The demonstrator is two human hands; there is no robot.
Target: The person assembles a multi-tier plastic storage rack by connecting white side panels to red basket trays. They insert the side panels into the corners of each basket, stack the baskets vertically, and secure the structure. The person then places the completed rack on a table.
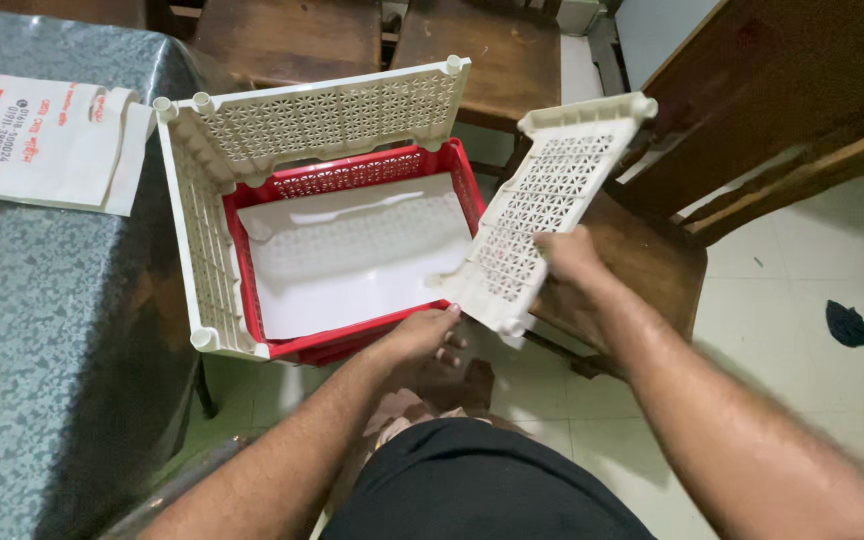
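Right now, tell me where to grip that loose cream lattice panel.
Take the cream lattice panel by its long right edge, from the right, where the right hand already rests. That edge is free; the lower left corner is beside the red base, which the left hand touches.

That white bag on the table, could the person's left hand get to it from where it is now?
Probably yes. The left hand rests on the near rim of the red crate base, while the white bag lies flat on the table beyond the cream side panel; the arm could pass around it.
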